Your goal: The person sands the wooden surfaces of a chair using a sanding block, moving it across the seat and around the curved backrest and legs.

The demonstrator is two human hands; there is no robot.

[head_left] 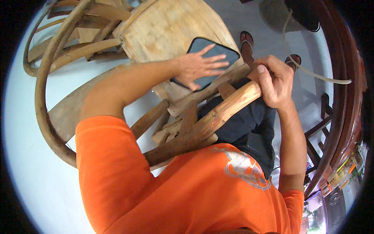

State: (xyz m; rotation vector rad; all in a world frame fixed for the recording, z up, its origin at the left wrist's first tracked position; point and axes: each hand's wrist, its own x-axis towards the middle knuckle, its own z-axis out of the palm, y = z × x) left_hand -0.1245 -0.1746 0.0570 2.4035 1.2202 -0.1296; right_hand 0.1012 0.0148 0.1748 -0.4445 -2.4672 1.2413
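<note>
My left hand [204,66] is spread open, palm down, over a dark flat rectangle with rounded corners and a black edge [223,51], which looks like a tablet. That rectangle lies on the pale wooden seat [167,29] of a chair. Whether the palm presses on it or hovers, I cannot tell. My right hand [276,82] is closed at the end of the chair's curved wooden armrest [230,107]. Between its fingers and the wood shows a small brown piece [254,75], like folded sandpaper. Bare, lighter wood shows near the armrest's tip.
The chair's curved back rail [43,85] sweeps round at left. Another wooden chair [83,29] stands behind it. Dark red-brown curved furniture [344,89] borders the right, with a pale hose [307,70] before it. A dark bin [304,13] stands at the far right.
</note>
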